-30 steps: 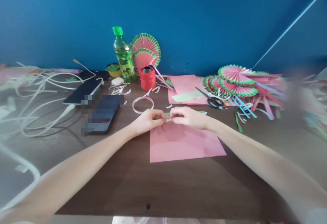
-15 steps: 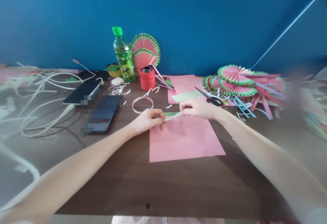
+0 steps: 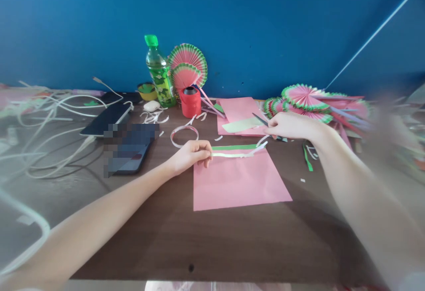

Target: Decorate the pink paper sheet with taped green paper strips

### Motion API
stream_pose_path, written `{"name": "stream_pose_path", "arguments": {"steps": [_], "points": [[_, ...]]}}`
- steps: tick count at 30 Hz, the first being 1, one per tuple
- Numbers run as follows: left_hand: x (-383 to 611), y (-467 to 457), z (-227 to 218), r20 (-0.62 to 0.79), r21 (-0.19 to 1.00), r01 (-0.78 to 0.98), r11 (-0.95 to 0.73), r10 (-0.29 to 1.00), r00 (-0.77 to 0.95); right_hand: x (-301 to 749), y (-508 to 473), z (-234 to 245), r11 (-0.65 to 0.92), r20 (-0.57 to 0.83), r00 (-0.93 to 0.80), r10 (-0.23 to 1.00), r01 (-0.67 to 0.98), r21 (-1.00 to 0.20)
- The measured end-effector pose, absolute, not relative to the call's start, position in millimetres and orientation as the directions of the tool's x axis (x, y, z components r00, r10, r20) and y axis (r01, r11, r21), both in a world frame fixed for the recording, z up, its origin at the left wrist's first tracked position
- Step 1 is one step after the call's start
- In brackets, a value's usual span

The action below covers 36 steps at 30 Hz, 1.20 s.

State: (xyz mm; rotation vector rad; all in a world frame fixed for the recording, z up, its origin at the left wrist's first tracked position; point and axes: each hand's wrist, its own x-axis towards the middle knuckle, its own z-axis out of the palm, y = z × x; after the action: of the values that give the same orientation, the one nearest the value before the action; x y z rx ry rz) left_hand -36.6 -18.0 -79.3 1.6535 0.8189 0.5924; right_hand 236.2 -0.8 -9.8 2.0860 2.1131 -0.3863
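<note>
My left hand [image 3: 194,153] pinches the left end of a narrow white-green strip [image 3: 229,155], which runs across the top part of a pink paper sheet [image 3: 241,182] and curls up at its right end. Along the sheet's far edge lies a green strip [image 3: 235,147]. My right hand [image 3: 290,127] is closed over the handles of dark scissors [image 3: 260,119]; their blades point away to the left, and the handles are mostly hidden by the fingers. Just left of the sheet rests a roll of tape [image 3: 184,136].
Behind are more pink paper [image 3: 241,107], a pale green piece [image 3: 241,125], a red container [image 3: 191,103], a green bottle [image 3: 160,76] and folded paper fans [image 3: 305,96]. Phones [image 3: 134,149] and tangled white cables [image 3: 36,154] occupy the left. White scraps [image 3: 303,180] lie about.
My right hand has let go of the strip and moved right, onto the scissors. The strip's freed right end now curls up over the sheet. My left hand stays almost in place.
</note>
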Motion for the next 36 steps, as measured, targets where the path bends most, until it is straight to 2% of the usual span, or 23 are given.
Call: {"name": "stream_pose_path", "arguments": {"steps": [2, 4, 5, 8, 10, 16, 22, 28, 31, 36], "points": [[-36.4, -18.2, -79.2, -0.032, 0.977, 0.186, -0.108, 0.783, 0.621, 235.7, -1.1, -11.0, 0.04, -0.146, -0.049, 0.988, 0.997, -0.07], [-36.5, -18.0, -79.7, -0.033, 0.98, 0.176, -0.097, 0.786, 0.617, 232.6, -0.1, -15.2, 0.17, -0.025, -0.174, 0.984, 0.978, -0.122], [-36.6, -17.8, -80.2, -0.035, 0.981, 0.172, -0.091, 0.787, 0.616, 229.6, 0.3, -18.2, 0.261, -0.01, -0.266, 0.964, 0.951, -0.169], [-36.9, -16.6, -81.6, -0.028, 0.987, 0.144, -0.077, 0.79, 0.612, 215.7, -0.2, -30.3, 0.476, -0.147, -0.545, 0.825, 0.811, -0.34], [-37.0, -15.9, -82.2, -0.011, 0.991, 0.113, -0.073, 0.794, 0.608, 205.9, -1.7, -38.9, 0.521, -0.221, -0.632, 0.743, 0.753, -0.403], [-39.4, -14.2, -80.0, -0.03, 0.994, 0.102, -0.048, 0.76, 0.649, 201.8, -1.7, -44.2, 0.484, -0.277, -0.633, 0.723, 0.75, -0.451], [-44.1, -12.3, -75.1, -0.072, 0.988, 0.142, -0.055, 0.652, 0.754, 213.0, -3.3, -25.2, 0.327, -0.362, -0.623, 0.693, 0.72, -0.612], [-43.4, -12.9, -72.4, -0.082, 0.982, 0.168, -0.089, 0.6, 0.795, 209.7, -8.1, -19.7, 0.312, -0.274, -0.686, 0.674, 0.601, -0.736], [-42.5, -13.2, -73.0, -0.101, 0.97, 0.215, -0.112, 0.621, 0.777, 201.6, -12.9, -22.3, 0.298, -0.243, -0.742, 0.625, 0.514, -0.805], [-43.0, -12.6, -75.5, -0.092, 0.969, 0.214, -0.123, 0.624, 0.776, 175.7, -24.1, -34.9, 0.329, -0.19, -0.781, 0.594, 0.452, -0.829]]}}
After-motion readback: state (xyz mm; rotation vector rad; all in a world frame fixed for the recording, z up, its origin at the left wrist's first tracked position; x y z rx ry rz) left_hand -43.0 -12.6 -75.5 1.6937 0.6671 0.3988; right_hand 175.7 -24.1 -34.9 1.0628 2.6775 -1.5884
